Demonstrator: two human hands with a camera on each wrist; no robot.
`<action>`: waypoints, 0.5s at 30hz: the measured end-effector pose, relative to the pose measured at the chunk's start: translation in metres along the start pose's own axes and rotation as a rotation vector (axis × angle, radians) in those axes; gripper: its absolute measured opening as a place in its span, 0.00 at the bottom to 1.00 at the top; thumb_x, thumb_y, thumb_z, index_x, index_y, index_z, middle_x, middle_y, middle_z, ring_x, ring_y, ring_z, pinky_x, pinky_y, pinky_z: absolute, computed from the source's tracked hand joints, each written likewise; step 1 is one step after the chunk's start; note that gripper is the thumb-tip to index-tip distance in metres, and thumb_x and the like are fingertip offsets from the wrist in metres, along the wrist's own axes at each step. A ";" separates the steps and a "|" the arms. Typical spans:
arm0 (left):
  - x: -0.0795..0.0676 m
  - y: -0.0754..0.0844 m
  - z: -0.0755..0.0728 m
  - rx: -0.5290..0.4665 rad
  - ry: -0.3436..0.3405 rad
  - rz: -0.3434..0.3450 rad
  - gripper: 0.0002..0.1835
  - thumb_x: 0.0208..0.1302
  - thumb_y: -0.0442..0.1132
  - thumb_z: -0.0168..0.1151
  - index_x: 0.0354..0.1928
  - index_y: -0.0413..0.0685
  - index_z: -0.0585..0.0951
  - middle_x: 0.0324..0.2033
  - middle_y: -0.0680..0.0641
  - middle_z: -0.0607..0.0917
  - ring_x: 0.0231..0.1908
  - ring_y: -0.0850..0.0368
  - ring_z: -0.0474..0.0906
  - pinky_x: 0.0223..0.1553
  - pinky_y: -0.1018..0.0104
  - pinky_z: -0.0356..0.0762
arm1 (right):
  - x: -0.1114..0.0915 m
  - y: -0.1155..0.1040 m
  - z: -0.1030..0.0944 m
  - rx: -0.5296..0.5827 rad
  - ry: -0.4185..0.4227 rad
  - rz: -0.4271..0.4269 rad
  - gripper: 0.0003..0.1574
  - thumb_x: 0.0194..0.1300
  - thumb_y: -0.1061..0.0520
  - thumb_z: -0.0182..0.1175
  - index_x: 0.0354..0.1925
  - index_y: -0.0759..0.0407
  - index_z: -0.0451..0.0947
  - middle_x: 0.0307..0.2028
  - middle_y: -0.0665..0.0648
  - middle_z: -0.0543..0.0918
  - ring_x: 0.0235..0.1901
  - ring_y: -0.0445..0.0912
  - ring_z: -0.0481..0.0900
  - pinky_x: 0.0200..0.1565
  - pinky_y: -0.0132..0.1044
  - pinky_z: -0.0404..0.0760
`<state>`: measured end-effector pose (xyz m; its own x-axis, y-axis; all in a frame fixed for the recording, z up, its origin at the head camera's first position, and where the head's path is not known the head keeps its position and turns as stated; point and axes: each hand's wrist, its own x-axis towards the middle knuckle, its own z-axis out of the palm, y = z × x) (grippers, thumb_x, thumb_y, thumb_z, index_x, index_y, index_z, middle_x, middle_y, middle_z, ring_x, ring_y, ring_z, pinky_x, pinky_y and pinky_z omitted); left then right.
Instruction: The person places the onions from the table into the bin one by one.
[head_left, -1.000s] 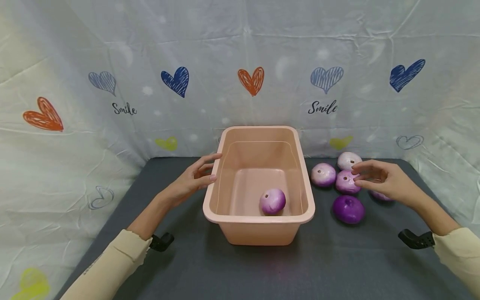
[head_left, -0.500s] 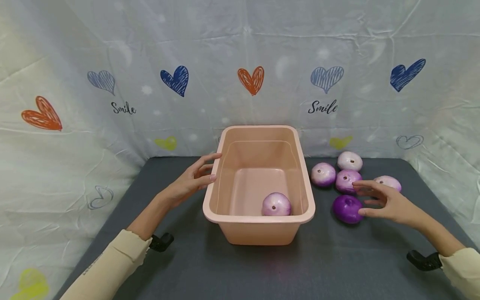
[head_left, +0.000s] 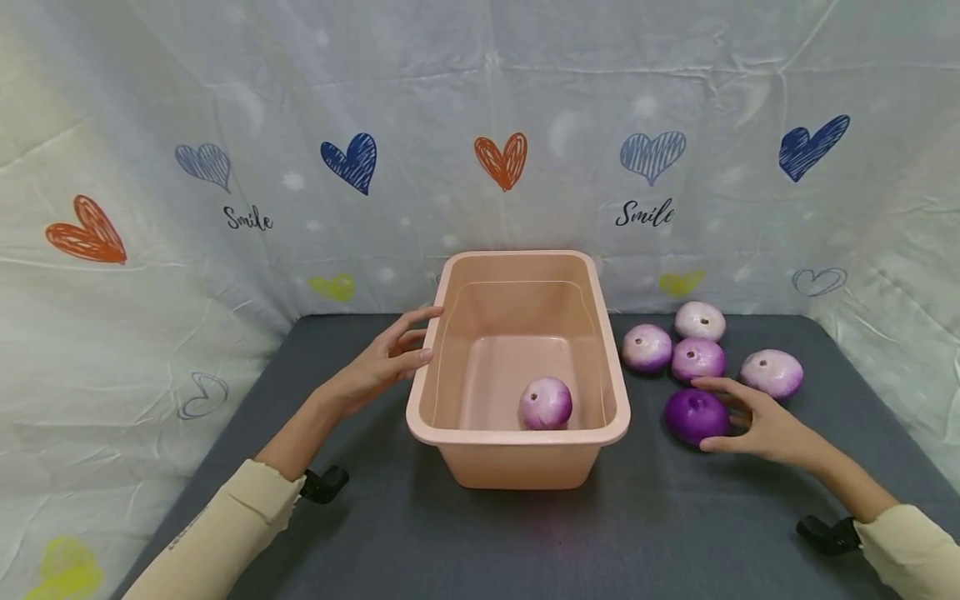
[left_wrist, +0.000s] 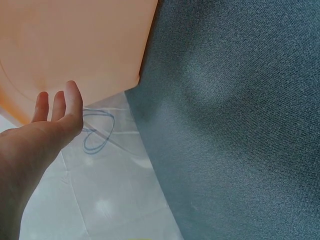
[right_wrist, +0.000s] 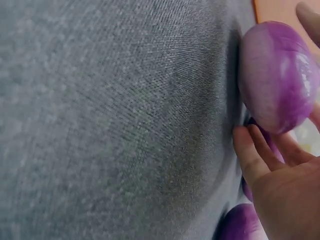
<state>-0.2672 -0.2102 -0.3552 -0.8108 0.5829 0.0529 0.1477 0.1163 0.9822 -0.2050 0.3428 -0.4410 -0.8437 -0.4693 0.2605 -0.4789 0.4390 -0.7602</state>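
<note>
Where our right hand [head_left: 765,429] bends: we see its fingers spread and curved about the right side of the dark purple onion [head_left: 692,417], the thumb apart from the rest; whether they touch the onion we cannot tell.
Dark purple onion: it rests on the grey surface [head_left: 637,542], right of the peach tub [head_left: 517,467].
Onion inside [head_left: 546,404]: it lies on the tub's floor, towards the near right corner.
Left hand [head_left: 375,362]: we see loosely bent, slightly spread fingers at the tub's left rim; how firmly they rest there we cannot tell.
Tub: it stands upright, reaching towards the surface's far edge.
Four paler onions [head_left: 697,360]: they lie towards the surface's far right corner.
Backdrop [head_left: 420,100]: we see printed hearts beyond the far edge.
</note>
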 end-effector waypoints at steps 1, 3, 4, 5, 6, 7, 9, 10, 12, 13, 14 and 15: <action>0.000 0.000 0.000 -0.001 0.000 -0.002 0.36 0.77 0.40 0.57 0.81 0.62 0.55 0.75 0.42 0.59 0.70 0.43 0.62 0.67 0.38 0.60 | 0.001 0.000 0.001 -0.010 -0.006 0.001 0.48 0.55 0.62 0.79 0.68 0.68 0.68 0.63 0.66 0.72 0.56 0.37 0.75 0.51 0.28 0.78; -0.001 0.001 0.000 -0.001 -0.003 -0.001 0.36 0.77 0.40 0.57 0.81 0.62 0.55 0.74 0.42 0.59 0.70 0.42 0.62 0.67 0.39 0.61 | 0.003 -0.001 0.001 -0.022 -0.016 0.000 0.47 0.54 0.61 0.79 0.68 0.67 0.69 0.63 0.65 0.73 0.54 0.38 0.77 0.49 0.29 0.79; -0.001 0.000 0.000 -0.002 -0.004 -0.001 0.36 0.77 0.40 0.57 0.81 0.62 0.55 0.74 0.42 0.59 0.70 0.43 0.62 0.67 0.40 0.61 | 0.004 -0.002 0.002 -0.024 -0.022 -0.002 0.47 0.55 0.60 0.79 0.68 0.67 0.69 0.63 0.64 0.73 0.53 0.38 0.77 0.49 0.29 0.80; -0.001 0.001 0.000 -0.003 -0.005 -0.001 0.36 0.77 0.40 0.57 0.81 0.62 0.55 0.74 0.42 0.60 0.70 0.43 0.62 0.67 0.40 0.62 | 0.004 -0.002 0.002 -0.020 -0.027 -0.004 0.46 0.55 0.61 0.79 0.67 0.67 0.70 0.62 0.64 0.73 0.52 0.38 0.78 0.48 0.29 0.80; -0.001 0.000 0.000 -0.005 -0.008 0.003 0.36 0.77 0.40 0.57 0.81 0.62 0.55 0.74 0.42 0.59 0.70 0.43 0.62 0.67 0.41 0.63 | 0.005 -0.002 0.002 -0.011 -0.031 -0.004 0.46 0.55 0.61 0.79 0.67 0.68 0.70 0.62 0.65 0.73 0.51 0.38 0.78 0.47 0.30 0.81; -0.001 0.000 -0.001 -0.008 -0.012 0.008 0.36 0.77 0.40 0.57 0.81 0.61 0.55 0.74 0.41 0.59 0.70 0.42 0.62 0.67 0.41 0.63 | 0.006 -0.002 0.002 -0.003 -0.033 -0.006 0.45 0.54 0.62 0.79 0.67 0.68 0.70 0.62 0.65 0.74 0.51 0.39 0.78 0.46 0.30 0.81; 0.000 -0.002 -0.001 -0.015 -0.018 0.019 0.36 0.77 0.39 0.57 0.81 0.61 0.55 0.74 0.40 0.59 0.70 0.41 0.62 0.67 0.41 0.62 | 0.007 -0.002 0.002 0.008 -0.036 -0.007 0.45 0.54 0.62 0.79 0.66 0.69 0.70 0.61 0.66 0.74 0.50 0.39 0.79 0.44 0.31 0.82; 0.000 -0.002 -0.001 -0.019 -0.019 0.023 0.35 0.77 0.39 0.56 0.81 0.61 0.55 0.74 0.40 0.59 0.70 0.42 0.62 0.67 0.41 0.62 | 0.007 -0.002 0.002 0.013 -0.036 -0.004 0.45 0.54 0.62 0.79 0.66 0.69 0.70 0.61 0.66 0.74 0.49 0.39 0.79 0.44 0.31 0.82; 0.000 -0.003 -0.002 -0.024 -0.021 0.034 0.35 0.77 0.38 0.56 0.81 0.60 0.56 0.74 0.39 0.59 0.70 0.41 0.62 0.67 0.41 0.62 | 0.008 -0.002 0.003 0.019 -0.036 0.006 0.45 0.54 0.62 0.79 0.66 0.69 0.70 0.61 0.66 0.74 0.49 0.40 0.79 0.44 0.32 0.83; 0.000 -0.003 -0.002 -0.024 -0.018 0.037 0.35 0.77 0.38 0.56 0.81 0.59 0.56 0.74 0.39 0.59 0.70 0.41 0.62 0.67 0.40 0.61 | 0.007 -0.002 0.003 0.019 -0.034 0.008 0.45 0.54 0.62 0.79 0.66 0.69 0.70 0.61 0.66 0.74 0.50 0.40 0.78 0.44 0.31 0.82; 0.000 -0.002 -0.001 -0.024 -0.014 0.038 0.35 0.77 0.38 0.57 0.81 0.59 0.56 0.74 0.40 0.60 0.70 0.41 0.62 0.67 0.40 0.61 | 0.007 -0.002 0.004 0.021 -0.031 0.010 0.45 0.54 0.61 0.79 0.66 0.69 0.70 0.61 0.67 0.74 0.50 0.40 0.78 0.45 0.31 0.82; 0.000 -0.002 -0.001 -0.022 -0.011 0.041 0.35 0.77 0.37 0.57 0.81 0.58 0.56 0.74 0.40 0.60 0.70 0.41 0.62 0.67 0.40 0.62 | 0.007 -0.002 0.004 0.027 -0.029 0.014 0.45 0.54 0.61 0.79 0.66 0.68 0.70 0.61 0.67 0.73 0.51 0.40 0.78 0.45 0.31 0.82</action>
<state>-0.2679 -0.2112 -0.3566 -0.7983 0.5954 0.0910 0.1681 0.0750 0.9829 -0.2086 0.3357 -0.4400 -0.8428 -0.4853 0.2327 -0.4599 0.4249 -0.7797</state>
